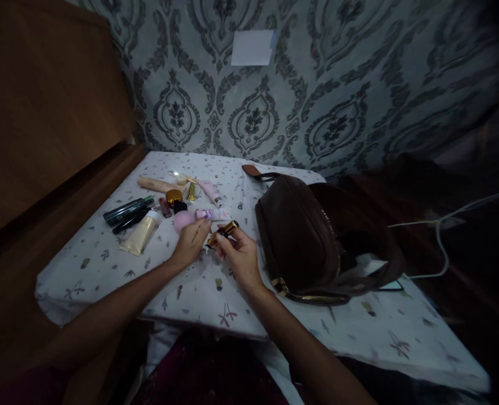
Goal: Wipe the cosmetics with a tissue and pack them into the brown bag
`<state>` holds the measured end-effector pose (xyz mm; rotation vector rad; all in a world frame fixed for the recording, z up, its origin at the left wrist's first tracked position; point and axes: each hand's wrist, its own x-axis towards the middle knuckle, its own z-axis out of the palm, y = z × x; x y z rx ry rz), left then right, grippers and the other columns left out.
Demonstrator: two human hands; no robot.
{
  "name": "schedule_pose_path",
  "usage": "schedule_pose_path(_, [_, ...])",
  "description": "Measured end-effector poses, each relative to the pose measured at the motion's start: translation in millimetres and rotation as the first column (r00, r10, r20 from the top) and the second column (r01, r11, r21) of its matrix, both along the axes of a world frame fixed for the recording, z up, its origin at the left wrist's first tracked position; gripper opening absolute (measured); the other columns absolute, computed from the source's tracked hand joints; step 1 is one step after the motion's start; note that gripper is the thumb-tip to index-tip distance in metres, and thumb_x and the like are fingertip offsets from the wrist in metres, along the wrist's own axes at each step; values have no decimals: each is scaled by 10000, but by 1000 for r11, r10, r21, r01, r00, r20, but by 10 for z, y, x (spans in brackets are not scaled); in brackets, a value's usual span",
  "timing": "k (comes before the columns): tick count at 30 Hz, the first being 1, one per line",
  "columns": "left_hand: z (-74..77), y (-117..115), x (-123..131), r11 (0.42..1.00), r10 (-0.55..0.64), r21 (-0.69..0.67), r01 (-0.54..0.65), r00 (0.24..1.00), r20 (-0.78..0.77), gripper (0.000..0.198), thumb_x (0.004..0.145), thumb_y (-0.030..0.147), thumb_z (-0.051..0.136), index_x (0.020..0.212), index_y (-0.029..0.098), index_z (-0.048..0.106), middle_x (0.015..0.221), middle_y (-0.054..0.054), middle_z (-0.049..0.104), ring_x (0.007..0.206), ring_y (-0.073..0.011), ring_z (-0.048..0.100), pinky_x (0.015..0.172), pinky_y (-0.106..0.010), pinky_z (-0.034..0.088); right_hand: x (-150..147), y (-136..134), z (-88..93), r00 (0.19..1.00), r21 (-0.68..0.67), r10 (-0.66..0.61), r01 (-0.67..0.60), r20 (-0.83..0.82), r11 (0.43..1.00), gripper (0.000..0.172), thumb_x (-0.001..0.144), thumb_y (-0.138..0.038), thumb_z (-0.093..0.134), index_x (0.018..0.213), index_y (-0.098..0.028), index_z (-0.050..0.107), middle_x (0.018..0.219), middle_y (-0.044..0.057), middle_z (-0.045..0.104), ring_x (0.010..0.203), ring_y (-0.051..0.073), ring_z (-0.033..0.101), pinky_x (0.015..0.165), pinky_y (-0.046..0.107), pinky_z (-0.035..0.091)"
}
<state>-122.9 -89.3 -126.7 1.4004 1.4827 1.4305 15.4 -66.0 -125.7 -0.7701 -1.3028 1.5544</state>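
My right hand [239, 253] is closed around small shiny gold-and-black tubes [230, 228] that look like lipsticks. Close beside it, my left hand [191, 243] has its fingers drawn together, and anything between them is hidden. A round pink item [183, 220] lies just behind the left hand, next to a white-and-purple patterned tube [209, 214]. Farther left, a cream squeeze tube [140, 233], a dark green bottle [125, 211], a gold-lidded jar [174, 197] and a small gold bottle [191, 192] lie in a loose group.
A dark brown leather bag [295, 233] stands unzipped right of my hands, with white paper [369, 264] inside its opening. The patterned white cloth [148, 292] covers the table. A wooden cabinet [50, 95] rises at left, and a pale cable [441, 242] hangs at right.
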Motion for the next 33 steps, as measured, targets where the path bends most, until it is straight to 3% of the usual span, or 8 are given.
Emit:
schedule_pose_path(4, [52, -76, 17, 994, 58, 95, -50, 996, -75, 395, 965, 564, 408, 894, 202, 548, 818, -9, 577, 820, -184, 554, 771, -288, 438, -1, -4, 5, 998, 40, -9, 7, 57, 999, 356, 729, -487, 768, 886, -186, 662, 725, -28, 625, 463, 76, 498, 412, 214, 418])
schedule_pose_path(7, [2, -115, 40, 987, 12, 157, 26, 972, -236, 396, 976, 528, 395, 1118, 190, 546, 1020, -60, 637, 988, -223, 597, 899, -328, 452, -6, -7, -26, 998, 44, -19, 16, 68, 999, 409, 742, -560, 743, 906, -199, 641, 688, -47, 592, 450, 81, 496, 408, 218, 425])
schedule_pose_path(10, [-62, -125, 50, 977, -15, 189, 98, 918, -396, 382, 962, 467, 458, 1209, 186, 533, 1173, -105, 635, 1109, -254, 590, 975, -369, 443, 2, -6, -59, 998, 46, -7, 4, 61, 999, 459, 814, -665, 627, 861, -208, 608, 605, -47, 549, 449, 112, 516, 425, 249, 459])
schedule_pose_path(14, [-78, -115, 21, 978, -3, 184, 99, 888, -459, 320, 974, 395, 445, 1189, 183, 549, 1136, -104, 660, 1051, -245, 617, 931, -365, 466, 11, -9, -66, 998, 50, 53, -55, 44, 997, 510, 819, -733, 571, 823, -223, 574, 612, -41, 547, 450, 126, 544, 427, 271, 487])
schedule_pose_path(24, [-32, -106, -21, 989, -35, 117, 90, 913, -407, 269, 974, 395, 447, 1117, 195, 556, 966, -64, 680, 891, -223, 632, 825, -338, 479, 13, 18, -67, 996, -22, 94, -94, -9, 995, 467, 773, -655, 682, 945, -238, 559, 660, -54, 595, 487, 127, 608, 414, 233, 485])
schedule_pose_path(30, [51, -126, -183, 973, -163, 66, 222, 858, -486, 306, 960, 413, 502, 1161, 190, 560, 1133, -91, 664, 1026, -242, 624, 902, -348, 487, 37, 0, -77, 985, -123, 125, -140, -117, 982, 407, 732, -562, 769, 892, -239, 579, 754, -44, 645, 567, 129, 637, 561, 273, 561])
schedule_pose_path(33, [100, -171, -262, 960, -212, 51, 275, 835, -507, 301, 965, 406, 512, 1170, 196, 576, 1159, -91, 662, 1086, -249, 614, 933, -355, 491, 66, -10, -72, 986, -139, 151, -160, -75, 977, 377, 746, -556, 758, 859, -224, 619, 766, -27, 666, 602, 149, 659, 631, 307, 580])
